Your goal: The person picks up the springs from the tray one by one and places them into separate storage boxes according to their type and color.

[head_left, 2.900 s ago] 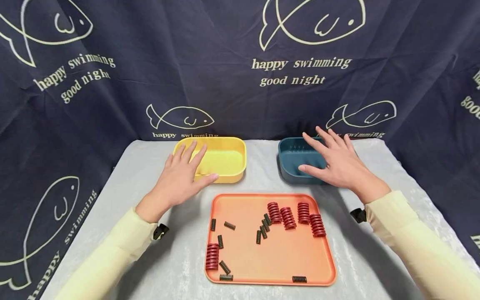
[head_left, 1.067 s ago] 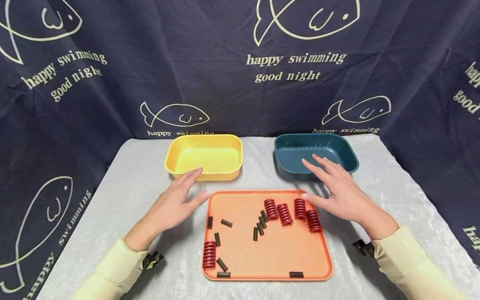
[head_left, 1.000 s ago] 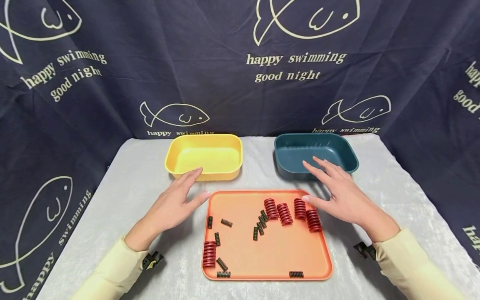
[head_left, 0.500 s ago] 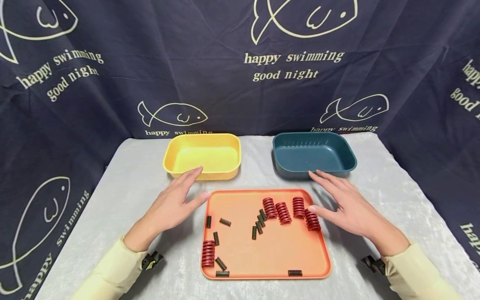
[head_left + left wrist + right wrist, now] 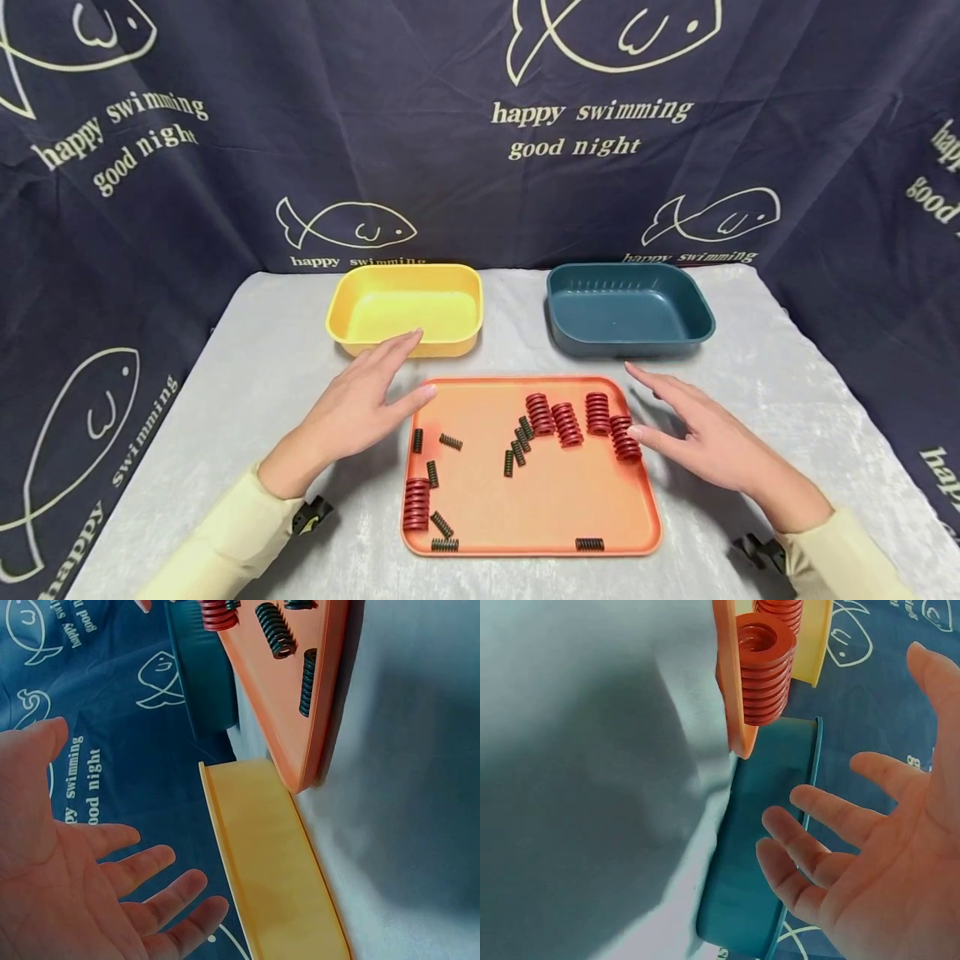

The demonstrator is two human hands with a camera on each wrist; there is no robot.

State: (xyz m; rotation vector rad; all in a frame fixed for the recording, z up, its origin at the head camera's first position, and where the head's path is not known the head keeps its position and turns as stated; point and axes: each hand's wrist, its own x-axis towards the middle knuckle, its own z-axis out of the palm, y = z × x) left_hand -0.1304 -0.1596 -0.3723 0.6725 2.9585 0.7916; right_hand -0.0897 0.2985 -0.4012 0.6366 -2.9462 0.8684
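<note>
In the head view my left hand point(image 5: 356, 408) hovers between the yellow bin point(image 5: 405, 348) and the left edge of the orange tray point(image 5: 540, 508), fingers spread and holding nothing. My right hand point(image 5: 712, 442) hangs over the tray's right edge, its thumb overlapping a red coil spring point(image 5: 625, 437). Nothing lies in its relaxed fingers, as the right wrist view also shows. More red springs point(image 5: 566, 425) lie at the tray's back right, and another red spring point(image 5: 416, 504) at its left edge. Several small black springs point(image 5: 508, 463) are scattered on the tray.
A dark teal bin point(image 5: 630, 346) stands at the back right, level with the yellow one. Both bins show bare floors. Grey cloth point(image 5: 360, 525) covers the table, and a navy curtain point(image 5: 450, 108) with fish prints hangs behind and at the sides.
Both hands have come back from over the bins toward the tray. Lately the right hand has moved nearer and rightward, while the left has shifted slightly right. The springs lie as before.
</note>
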